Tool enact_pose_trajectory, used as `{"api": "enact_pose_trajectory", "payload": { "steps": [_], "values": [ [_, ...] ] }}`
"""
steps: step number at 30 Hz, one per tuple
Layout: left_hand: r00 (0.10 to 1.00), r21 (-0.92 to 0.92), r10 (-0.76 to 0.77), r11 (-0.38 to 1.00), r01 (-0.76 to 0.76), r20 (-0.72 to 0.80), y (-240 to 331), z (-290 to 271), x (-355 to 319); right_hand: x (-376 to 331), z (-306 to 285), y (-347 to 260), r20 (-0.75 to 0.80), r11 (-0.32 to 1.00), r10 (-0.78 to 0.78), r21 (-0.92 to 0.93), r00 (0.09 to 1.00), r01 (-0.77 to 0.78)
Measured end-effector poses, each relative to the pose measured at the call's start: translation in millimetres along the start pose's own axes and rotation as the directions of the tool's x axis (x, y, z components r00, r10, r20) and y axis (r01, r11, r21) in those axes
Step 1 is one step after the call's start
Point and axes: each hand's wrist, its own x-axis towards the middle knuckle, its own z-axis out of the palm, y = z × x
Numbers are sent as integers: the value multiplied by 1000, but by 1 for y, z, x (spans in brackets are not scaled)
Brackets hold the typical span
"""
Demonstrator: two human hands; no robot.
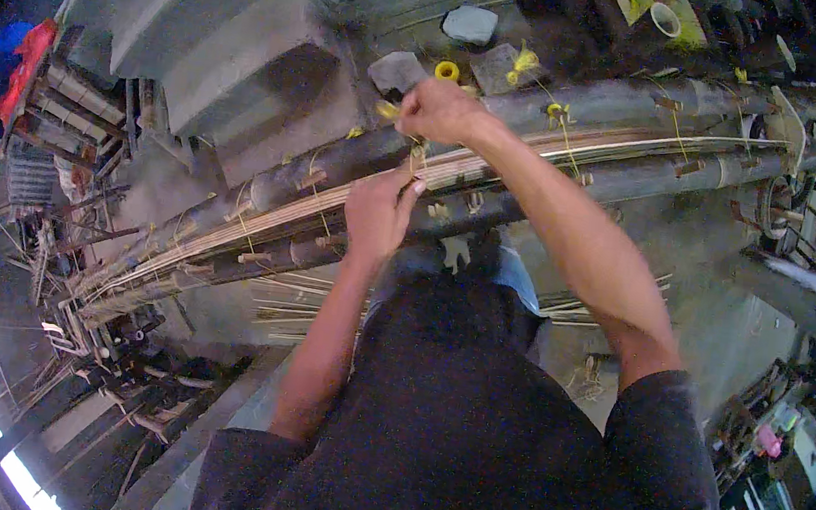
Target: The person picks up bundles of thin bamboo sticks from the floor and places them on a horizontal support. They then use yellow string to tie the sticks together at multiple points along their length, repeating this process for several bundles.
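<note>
The bundle of thin strips (pixel 448 168) runs beneath both hands. The left hand (pixel 377 213) rests at its near side, thumb and index finger close to the tie crossing it; whether those fingers clamp anything I cannot tell. The right hand (pixel 440 110) is just above the bundle's far side, its fingers curled together on yellow twine (pixel 388 110), whose short end sticks out to the left.

The bundle is long, slender and pale tan with darker brown streaks, curving gently. Thin yellow ties cross it at intervals, several of them fastened to short wooden pegs (pixel 688 168).

A dark far pole (pixel 380 149) flanks the bundle on one side and a near pole (pixel 504 206) on the other, the latter close to the person's lap. Beyond the bundle's far side are a yellow ring (pixel 447 72) and a grey block (pixel 397 70). Nearer than the bundle, concrete floor (pixel 671 240) stretches right, and loose strips (pixel 291 312) lie to the left.
</note>
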Motion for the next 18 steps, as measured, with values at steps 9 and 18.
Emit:
{"api": "enact_pose_trajectory", "payload": {
  "steps": [9, 18],
  "values": [
    [999, 59, 42, 997, -43, 20, -1, 6, 7, 23, 12, -29, -297, 718, -32, 658, 954, 229],
    [975, -656, -133, 722, 218, 177, 2, -7, 24, -113, 155, 12, 6, 906, -403, -137, 915, 400]
  ]
}}
